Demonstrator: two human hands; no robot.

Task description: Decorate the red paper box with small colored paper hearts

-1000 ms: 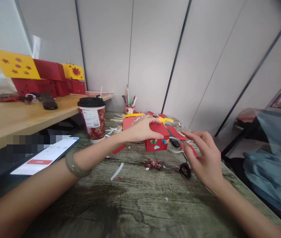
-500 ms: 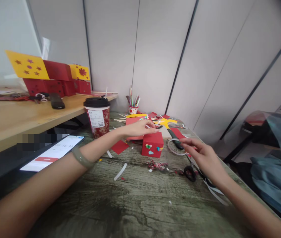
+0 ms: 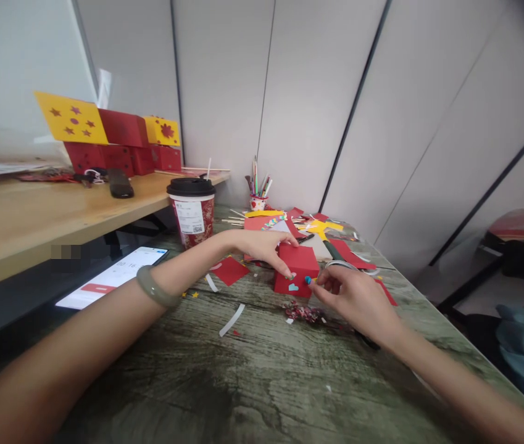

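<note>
A small red paper box point(image 3: 299, 262) stands on the dark wood-grain table with folded paper hearts on its front. My left hand point(image 3: 266, 248) grips it from the left, thumb on the front face by a pale heart and fingers at the top and back. At the front's right side, my right hand point(image 3: 354, 296) pinches a blue folded paper heart point(image 3: 308, 280). A pale blue heart point(image 3: 293, 287) shows lower on the front. Behind my right hand lies a white tape roll point(image 3: 339, 264), partly covered. The black scissors point(image 3: 367, 340) are mostly hidden under that hand.
A lidded paper cup point(image 3: 192, 213) and a phone point(image 3: 113, 277) are at the left, below a raised wooden shelf point(image 3: 160, 200) with red and yellow boxes. Behind the box lie paper scraps, sticks and a pen cup point(image 3: 258, 202). Small confetti point(image 3: 305, 313) lies in front.
My right hand has moved left from the tape roll to the heart on the box's front. My left hand has come down onto the box. The view has shifted slightly.
</note>
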